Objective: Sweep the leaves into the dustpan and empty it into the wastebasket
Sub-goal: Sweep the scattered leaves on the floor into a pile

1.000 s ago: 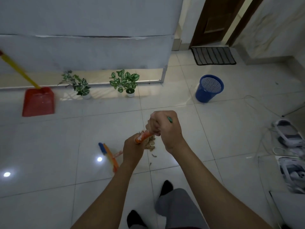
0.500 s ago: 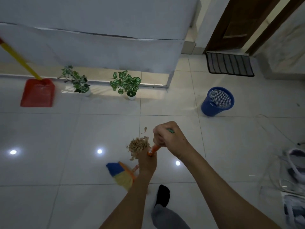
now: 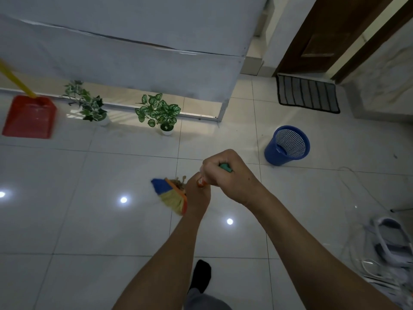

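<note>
Both hands grip an orange-handled broom. My right hand (image 3: 228,175) holds the green top end of the handle, and my left hand (image 3: 197,193) grips it lower down. The broom head (image 3: 171,195), blue and yellow bristles, lies on the tiles just left of my left hand. A small pile of dry brown leaves (image 3: 178,183) peeks out behind the bristles, mostly hidden by my left hand. The red dustpan (image 3: 29,117) with a yellow handle sits on the floor far to the left. The blue mesh wastebasket (image 3: 287,145) stands to the right, beyond my hands.
Two small potted plants (image 3: 89,106) (image 3: 159,113) stand by the white wall base. A striped doormat (image 3: 308,93) lies before a brown door at the back right. White items and cables (image 3: 391,245) crowd the right edge. My dark-socked foot (image 3: 201,276) is below.
The broom head has swept up and to the right against the leaf pile, which is now mostly hidden behind it and my left hand. The view has shifted right.
</note>
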Demonstrator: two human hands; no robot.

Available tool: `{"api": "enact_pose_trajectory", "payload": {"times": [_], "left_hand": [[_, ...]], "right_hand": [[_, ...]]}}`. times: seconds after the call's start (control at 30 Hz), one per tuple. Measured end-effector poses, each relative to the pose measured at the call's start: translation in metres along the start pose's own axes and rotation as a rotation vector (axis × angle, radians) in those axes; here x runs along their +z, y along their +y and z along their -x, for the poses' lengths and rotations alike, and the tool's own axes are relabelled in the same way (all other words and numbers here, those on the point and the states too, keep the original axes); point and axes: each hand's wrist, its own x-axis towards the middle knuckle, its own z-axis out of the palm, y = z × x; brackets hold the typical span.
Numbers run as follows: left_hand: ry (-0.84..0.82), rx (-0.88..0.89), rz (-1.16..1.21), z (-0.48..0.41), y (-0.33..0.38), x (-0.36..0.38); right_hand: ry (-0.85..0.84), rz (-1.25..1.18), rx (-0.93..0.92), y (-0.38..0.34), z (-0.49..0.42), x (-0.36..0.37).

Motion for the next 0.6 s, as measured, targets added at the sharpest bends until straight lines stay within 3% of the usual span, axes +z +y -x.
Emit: {"api": "enact_pose_trajectory", "payload": {"times": [0.17, 0.27, 0.47, 0.6], "left_hand": [[0.18, 0.261, -0.094, 0.008, 0.006, -0.006], [0.24, 0.403, -0.139, 0.02, 0.003, -0.03], [0.184, 0.461, -0.219, 0.023, -0.02, -0.104], [0.07, 0.464, -0.397, 0.004, -0.043, -0.165]], "right_hand": [[0.081, 0.035, -0.066, -0.017, 0.008, -0.002], [0.101, -0.141, -0.132, -0.034, 0.014, 0.008], [0.282, -0.378, -0.166, -0.054, 0.015, 0.073], [0.405, -0.456, -0.106, -0.046, 0.005, 0.119]]}}
